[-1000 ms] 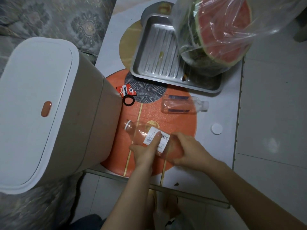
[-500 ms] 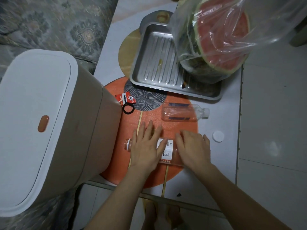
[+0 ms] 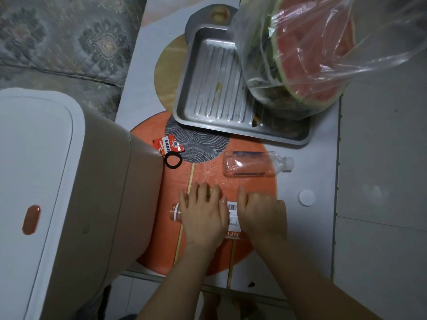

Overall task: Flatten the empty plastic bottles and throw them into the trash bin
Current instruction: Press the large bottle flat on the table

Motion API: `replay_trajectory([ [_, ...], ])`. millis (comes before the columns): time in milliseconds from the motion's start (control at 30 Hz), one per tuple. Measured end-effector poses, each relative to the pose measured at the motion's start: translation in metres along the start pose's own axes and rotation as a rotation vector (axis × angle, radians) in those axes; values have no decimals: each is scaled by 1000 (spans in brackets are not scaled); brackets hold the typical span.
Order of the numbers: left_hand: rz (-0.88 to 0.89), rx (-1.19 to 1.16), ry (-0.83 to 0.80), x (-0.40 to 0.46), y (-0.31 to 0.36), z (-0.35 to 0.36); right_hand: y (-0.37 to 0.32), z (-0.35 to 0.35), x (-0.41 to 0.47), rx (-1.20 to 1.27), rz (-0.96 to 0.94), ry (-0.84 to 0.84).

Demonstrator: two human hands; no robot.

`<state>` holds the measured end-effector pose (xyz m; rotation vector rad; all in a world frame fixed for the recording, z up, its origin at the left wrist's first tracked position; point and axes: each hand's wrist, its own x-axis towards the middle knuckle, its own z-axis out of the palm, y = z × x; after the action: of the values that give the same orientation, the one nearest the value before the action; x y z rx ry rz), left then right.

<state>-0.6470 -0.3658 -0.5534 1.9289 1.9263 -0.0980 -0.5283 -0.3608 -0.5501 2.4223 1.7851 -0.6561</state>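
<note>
A clear plastic bottle with a white barcode label (image 3: 233, 217) lies on its side on the orange round mat (image 3: 208, 176), its uncapped neck pointing left. My left hand (image 3: 203, 213) presses flat on the neck half, fingers straight. My right hand (image 3: 262, 215) presses flat on the base half. A second clear bottle (image 3: 251, 166) with a white cap lies on its side farther back on the mat. The trash bin (image 3: 69, 204), beige with a white shut lid, stands to the left against the table.
A loose white cap (image 3: 306, 197) lies right of my hands. A metal tray (image 3: 215, 93) and a bagged cut watermelon (image 3: 309, 54) fill the back of the table. A red packet (image 3: 167, 144) and a black hair tie (image 3: 173, 160) sit by the bin.
Both hands went from gripping the labelled bottle to lying flat on top of it. The bottle now sits lower on the mat under their pressure.
</note>
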Motion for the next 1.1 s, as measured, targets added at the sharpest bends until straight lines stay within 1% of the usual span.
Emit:
replay_trajectory([
  [133,26,-4,-1,-2,-2,-3,-1,-2,-4,31,3,39],
  [300,49,5,-27,5,-3,-1,-6,-6,2,-26,-30,-2],
  [433,55,3,-88,10,0,-4,-10,-11,4,13,-21,-51],
  [500,60,17,-86,8,-1,-2,-13,-13,2,5,-23,-64],
  [700,58,56,-71,10,-2,6,-15,-5,7,-34,-16,-53],
  [900,51,80,-125,13,0,4,-16,0,11,-44,-25,-75],
  [1100,52,122,-172,14,2,-3,-18,-15,9,-81,-23,-109],
])
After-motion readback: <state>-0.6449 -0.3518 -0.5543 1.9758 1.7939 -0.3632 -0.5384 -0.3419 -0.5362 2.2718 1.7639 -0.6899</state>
